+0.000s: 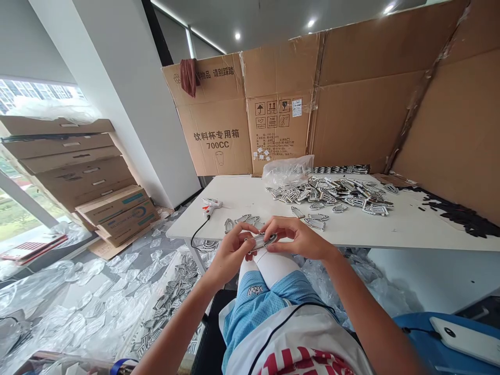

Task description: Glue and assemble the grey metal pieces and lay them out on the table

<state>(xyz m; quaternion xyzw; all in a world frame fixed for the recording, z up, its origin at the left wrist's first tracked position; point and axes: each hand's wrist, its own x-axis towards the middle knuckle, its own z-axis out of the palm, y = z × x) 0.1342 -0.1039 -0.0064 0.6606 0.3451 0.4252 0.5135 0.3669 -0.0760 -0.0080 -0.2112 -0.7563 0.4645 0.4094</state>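
Observation:
Over my lap, at the table's front edge, both hands hold one small grey-and-white oval piece [262, 242]. The fingers of my left hand [235, 249] pinch its left end, and my right hand [292, 237] grips its right end. Just behind my hands, several similar pieces [242, 219] lie on the white table [211, 229]. A few more loose pieces [315, 221] are right of them, in front of a large pile of the same kind [332, 192]. A white glue gun [211, 205] with a black cord rests at the table's left.
A clear plastic bag [287, 171] sits by the pile. Black strips [464, 211] lie at the table's right. Cardboard panels [281, 78] stand behind. Boxes [117, 213] are stacked left. Plastic wrappers [78, 297] and many pieces [172, 299] cover the floor. A phone [464, 338] lies at lower right.

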